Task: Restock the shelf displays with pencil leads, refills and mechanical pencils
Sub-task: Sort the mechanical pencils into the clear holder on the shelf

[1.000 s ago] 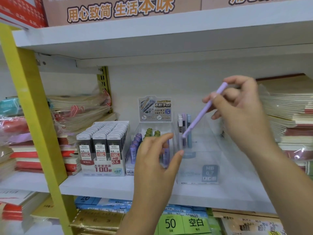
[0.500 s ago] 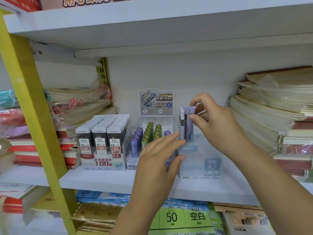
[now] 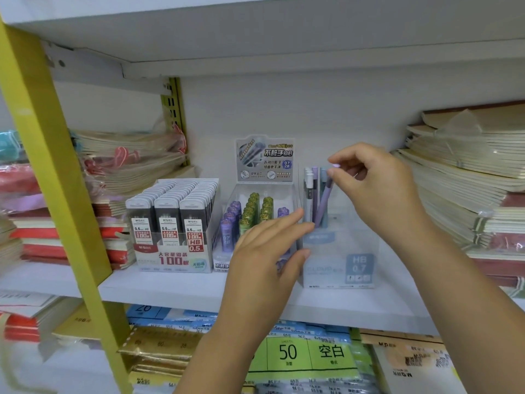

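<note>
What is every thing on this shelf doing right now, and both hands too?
lilac pencil: tilted, tip down in the clear box.
right hand: pinches the lilac pencil's top.
left hand: straight fingers touch the clear box's side.
clear box: open-topped, few pencils upright at back.
0.5 HB lead case: packed full.
lead tube display: upright tubes, partly behind left hand.

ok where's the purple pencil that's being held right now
In the head view, right of centre, the purple pencil leans tilted in the clear box, its top pinched by the right hand, beside the upright pencils.
</note>
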Tool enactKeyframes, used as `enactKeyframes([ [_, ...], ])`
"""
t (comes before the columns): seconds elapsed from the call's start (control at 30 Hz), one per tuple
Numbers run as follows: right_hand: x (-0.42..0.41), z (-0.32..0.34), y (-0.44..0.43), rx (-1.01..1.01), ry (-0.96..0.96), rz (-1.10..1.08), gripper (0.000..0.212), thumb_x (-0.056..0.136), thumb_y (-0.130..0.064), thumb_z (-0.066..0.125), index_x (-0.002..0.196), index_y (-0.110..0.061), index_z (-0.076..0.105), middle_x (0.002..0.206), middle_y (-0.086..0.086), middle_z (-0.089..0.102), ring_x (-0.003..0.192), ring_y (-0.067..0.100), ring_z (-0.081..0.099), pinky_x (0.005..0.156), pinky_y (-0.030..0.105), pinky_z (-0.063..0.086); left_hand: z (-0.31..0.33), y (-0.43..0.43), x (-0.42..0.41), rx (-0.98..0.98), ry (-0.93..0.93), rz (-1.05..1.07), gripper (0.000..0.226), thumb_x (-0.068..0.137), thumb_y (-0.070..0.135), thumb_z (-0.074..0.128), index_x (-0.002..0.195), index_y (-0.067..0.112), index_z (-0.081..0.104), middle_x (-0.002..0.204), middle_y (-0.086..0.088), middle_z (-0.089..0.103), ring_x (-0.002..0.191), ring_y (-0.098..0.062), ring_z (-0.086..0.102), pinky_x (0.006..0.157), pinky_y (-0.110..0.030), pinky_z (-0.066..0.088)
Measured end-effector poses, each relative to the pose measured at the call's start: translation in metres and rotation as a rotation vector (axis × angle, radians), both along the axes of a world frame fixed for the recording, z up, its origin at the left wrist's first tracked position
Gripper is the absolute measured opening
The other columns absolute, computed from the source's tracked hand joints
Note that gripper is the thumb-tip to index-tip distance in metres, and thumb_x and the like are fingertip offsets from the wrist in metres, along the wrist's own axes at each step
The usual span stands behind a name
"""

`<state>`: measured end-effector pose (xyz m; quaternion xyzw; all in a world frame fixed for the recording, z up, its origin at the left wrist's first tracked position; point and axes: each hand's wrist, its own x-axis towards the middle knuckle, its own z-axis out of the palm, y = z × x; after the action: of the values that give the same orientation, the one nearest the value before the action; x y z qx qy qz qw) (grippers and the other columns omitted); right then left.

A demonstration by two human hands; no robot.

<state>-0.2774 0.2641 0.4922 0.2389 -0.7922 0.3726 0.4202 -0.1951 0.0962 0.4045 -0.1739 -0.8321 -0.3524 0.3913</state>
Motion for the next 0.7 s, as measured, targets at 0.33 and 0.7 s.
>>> enactKeyframes([
  [0.33,-0.008,0.000,-0.002,0.191,0.025,-0.133,0.013,0.088,-0.030,0.067,0.099,-0.034,0.070,0.090,-0.009,0.050,0.096,0.012,0.039,0.078,0.022,0.028,-0.002,-0.001,-0.002,-0.025,0.051,0.011,0.042,0.087,0.022,0.074,0.126,0.035,0.066,0.137,0.023,0.056,0.128,0.003,0.048,0.108,-0.025,0.036],
  [0.7,0.026,0.014,0.009,0.163,0.001,-0.064,0.034,0.096,-0.017,0.053,0.130,-0.021,0.058,0.120,0.004,0.058,0.115,0.022,0.045,0.100,0.030,0.035,0.000,-0.002,0.016,-0.022,0.041,-0.002,0.046,0.090,0.016,0.071,0.134,0.028,0.060,0.141,0.017,0.053,0.136,0.003,0.040,0.114,-0.014,0.026],
])
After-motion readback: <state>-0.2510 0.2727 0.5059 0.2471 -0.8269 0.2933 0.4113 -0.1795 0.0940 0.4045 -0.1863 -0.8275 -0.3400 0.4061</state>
